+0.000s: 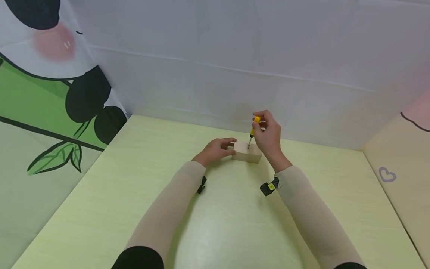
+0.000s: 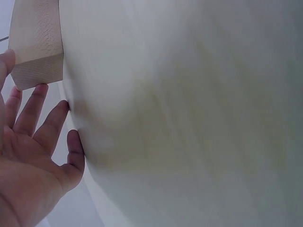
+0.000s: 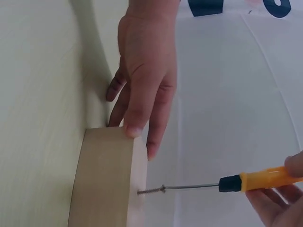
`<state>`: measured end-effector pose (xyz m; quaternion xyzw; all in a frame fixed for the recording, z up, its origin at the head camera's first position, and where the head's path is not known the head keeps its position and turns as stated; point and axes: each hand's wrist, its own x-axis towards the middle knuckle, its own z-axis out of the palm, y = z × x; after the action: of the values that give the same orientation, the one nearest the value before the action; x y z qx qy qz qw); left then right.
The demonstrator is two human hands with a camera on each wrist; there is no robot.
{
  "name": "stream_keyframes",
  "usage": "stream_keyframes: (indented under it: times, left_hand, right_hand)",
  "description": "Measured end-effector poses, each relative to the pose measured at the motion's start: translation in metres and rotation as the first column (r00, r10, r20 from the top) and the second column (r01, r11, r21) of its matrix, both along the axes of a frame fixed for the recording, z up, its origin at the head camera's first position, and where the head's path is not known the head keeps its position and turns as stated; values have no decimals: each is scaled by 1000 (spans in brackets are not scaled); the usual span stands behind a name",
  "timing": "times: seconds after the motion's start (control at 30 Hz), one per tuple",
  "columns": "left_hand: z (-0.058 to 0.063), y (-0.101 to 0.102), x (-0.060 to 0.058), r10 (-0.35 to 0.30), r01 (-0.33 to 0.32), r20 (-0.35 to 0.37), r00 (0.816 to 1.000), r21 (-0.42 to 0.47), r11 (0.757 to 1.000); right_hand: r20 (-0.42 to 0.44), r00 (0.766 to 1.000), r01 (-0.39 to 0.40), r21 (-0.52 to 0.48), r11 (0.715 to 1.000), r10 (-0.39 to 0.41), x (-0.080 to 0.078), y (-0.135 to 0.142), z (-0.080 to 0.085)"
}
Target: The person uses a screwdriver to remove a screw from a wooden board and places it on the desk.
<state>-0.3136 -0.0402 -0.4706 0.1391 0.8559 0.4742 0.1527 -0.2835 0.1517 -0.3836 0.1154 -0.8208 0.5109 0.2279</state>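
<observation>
A pale wooden block (image 1: 246,156) lies on the table, and a screw (image 3: 151,190) stands part-way out of its top face. My right hand (image 1: 268,136) pinches the yellow handle of a screwdriver (image 3: 265,179) between thumb and fingers. The screwdriver's thin shaft runs down to the screw head, nearly in line with the screw. My left hand (image 1: 216,149) holds the block's left end, thumb at the near corner and a finger at the far one. In the left wrist view, other fingers of the left hand (image 2: 33,137) reach the end face and the tabletop.
The light yellow-green table (image 1: 134,186) meets a white cloth wall (image 1: 201,86) close behind the block. A panel with a cartoon panda print (image 1: 50,86) stands at the left. Another panel with a heart drawing (image 1: 387,174) borders the right edge.
</observation>
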Motion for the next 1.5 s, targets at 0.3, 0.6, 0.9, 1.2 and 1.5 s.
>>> stream_keyframes:
  times: [0.3,0.6,0.9,1.2,1.5]
  left_hand:
    - [0,-1,1,4,-4,6,1000,-3,1000]
    - [1,-2,2,-9,9,2,1000,14,1000]
    - [1,-1,5,-9,9,6,1000,31,999]
    - [2,-3,6,-17,17,13,1000,42,999]
    - [4,-4,7,-18,18,-2,1000,6,1000]
  right_hand:
    - [-140,988,76,59,995,-67,2,2,-6]
    - [-129,985,119,20,993,-116,6,0,-4]
    - [-93,990,105,-44,994,-109,10,1,-5]
    - [-103,975,191,-64,979,-197,13,-1,-4]
    - [-116,982,148,-35,988,-151,14,-7,1]
